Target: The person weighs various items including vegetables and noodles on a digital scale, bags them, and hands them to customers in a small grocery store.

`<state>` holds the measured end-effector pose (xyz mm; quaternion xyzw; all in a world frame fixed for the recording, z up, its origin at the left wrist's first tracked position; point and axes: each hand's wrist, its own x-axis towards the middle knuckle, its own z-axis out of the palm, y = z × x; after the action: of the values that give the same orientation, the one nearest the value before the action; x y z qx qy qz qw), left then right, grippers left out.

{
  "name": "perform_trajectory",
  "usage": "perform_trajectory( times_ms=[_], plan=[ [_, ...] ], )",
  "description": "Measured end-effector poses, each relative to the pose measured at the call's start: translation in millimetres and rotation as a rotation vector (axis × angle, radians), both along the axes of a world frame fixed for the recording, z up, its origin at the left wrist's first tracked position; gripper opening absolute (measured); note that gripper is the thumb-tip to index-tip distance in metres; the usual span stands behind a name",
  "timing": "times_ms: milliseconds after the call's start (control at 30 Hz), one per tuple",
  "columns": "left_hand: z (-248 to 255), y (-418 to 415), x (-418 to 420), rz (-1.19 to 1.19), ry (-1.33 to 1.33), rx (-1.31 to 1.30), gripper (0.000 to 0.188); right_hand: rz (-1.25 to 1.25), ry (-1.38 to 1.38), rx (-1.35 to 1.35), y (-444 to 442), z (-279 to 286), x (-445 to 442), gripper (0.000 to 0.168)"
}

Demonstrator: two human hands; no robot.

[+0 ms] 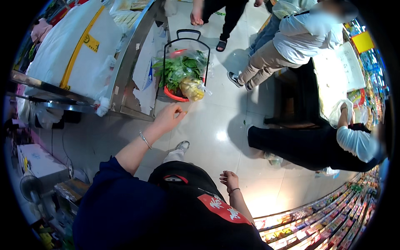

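My left hand (170, 115), with a silver bangle (144, 139) on its wrist, reaches forward with curled fingers. A tiny yellowish spot shows at its fingertips; whether that is something pinched, I cannot tell. Just beyond it, apart from the hand, a red shopping basket (175, 97) stands on the floor with its black handle (206, 47) raised. Leafy greens (187, 64) fill the basket, partly under clear plastic. On top, near its front rim, lies a clear plastic bag of yellow produce (192, 88). Low beside my black apron (184, 200), my right hand (229, 180) hangs with nothing in it, fingers loosely apart.
A metal-framed stall (125, 78) with a white foam box (90, 40) borders the left. One person (265, 59) stands ahead right, another (290, 143) nearer right, and dark-trousered legs (225, 22) are beyond the basket. Lit product shelves (312, 215) curve along the lower right.
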<state>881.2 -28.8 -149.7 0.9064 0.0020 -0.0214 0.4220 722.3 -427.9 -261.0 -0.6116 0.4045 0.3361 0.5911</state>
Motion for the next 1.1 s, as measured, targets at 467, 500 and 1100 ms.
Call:
perform_trajectory(
  times_ms=[467,500,1100],
  plan=[
    [-128,33,33,0.000,0.176,-0.031,0.023,-0.256,-0.010,-0.196,3,-51,-164,0.019],
    [-148,36,50,0.059,0.246,-0.077,0.023,-0.258,0.022,-0.196,6,-50,-189,0.019],
    [-410,214,279,0.431,0.388,0.289,0.035,-0.330,0.545,-0.242,277,25,-257,0.018]
  ],
)
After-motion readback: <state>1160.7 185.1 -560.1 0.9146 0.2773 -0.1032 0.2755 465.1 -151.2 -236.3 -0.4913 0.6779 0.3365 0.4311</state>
